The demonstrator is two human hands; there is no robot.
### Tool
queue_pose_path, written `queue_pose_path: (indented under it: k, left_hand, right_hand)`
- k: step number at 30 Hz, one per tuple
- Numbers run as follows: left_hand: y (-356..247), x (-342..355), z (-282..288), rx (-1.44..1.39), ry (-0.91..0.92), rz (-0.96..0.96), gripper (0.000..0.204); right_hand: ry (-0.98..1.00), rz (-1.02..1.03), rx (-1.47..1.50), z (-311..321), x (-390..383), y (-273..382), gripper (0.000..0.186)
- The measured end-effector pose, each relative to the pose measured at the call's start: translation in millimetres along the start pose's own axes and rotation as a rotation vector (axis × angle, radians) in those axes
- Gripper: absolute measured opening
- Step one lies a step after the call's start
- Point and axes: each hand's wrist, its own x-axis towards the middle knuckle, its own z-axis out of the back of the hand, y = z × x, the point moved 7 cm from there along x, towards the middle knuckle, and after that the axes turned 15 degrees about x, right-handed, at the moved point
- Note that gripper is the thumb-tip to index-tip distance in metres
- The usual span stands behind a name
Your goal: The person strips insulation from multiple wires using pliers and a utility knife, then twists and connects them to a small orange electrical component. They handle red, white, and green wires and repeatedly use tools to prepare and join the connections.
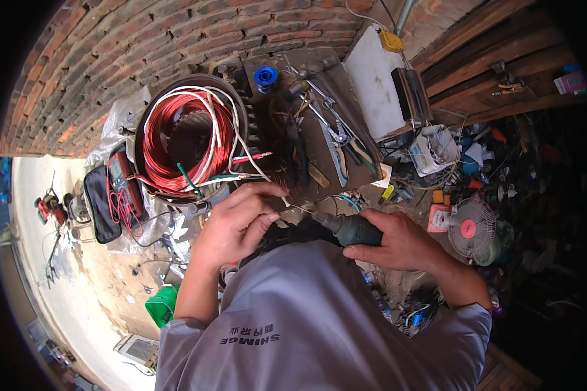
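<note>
My right hand [398,240] is wrapped round the dark green body of a handheld rotary tool [353,230]. The tool's thin bit points left, toward my other hand. My left hand [244,218] is closed in a pinch, with a thin wire end [286,202] at its fingertips, close to the bit. Whether bit and wire touch is too small to tell. Just beyond my left hand stands a round motor stator [140,140] in a dark housing. Red copper windings [155,140] fill it, and white leads [241,146] loop over its top.
Pliers [338,137] and other hand tools lie on the dark bench [261,55], near a blue spool [265,78]. Left of the stator is a red multimeter [122,179] with its leads. A small fan [471,227] and loose clutter fill the right side. Brick wall [176,39] closes the back.
</note>
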Motion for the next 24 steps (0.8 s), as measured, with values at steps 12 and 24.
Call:
queue_pose_path:
  k: [12,24]
  left_hand:
    - [0.5,-1.9,-2.5,0.001,0.007,0.063,0.014]
    - [-2.2,-1.4,-1.7,0.022,-0.017,0.057,0.015]
  right_hand:
    - [0.012,-0.021,0.012,3.9,-7.3,-7.7,0.056]
    - [0.046,-0.065,0.007,5.6,-8.0,-13.5,0.055]
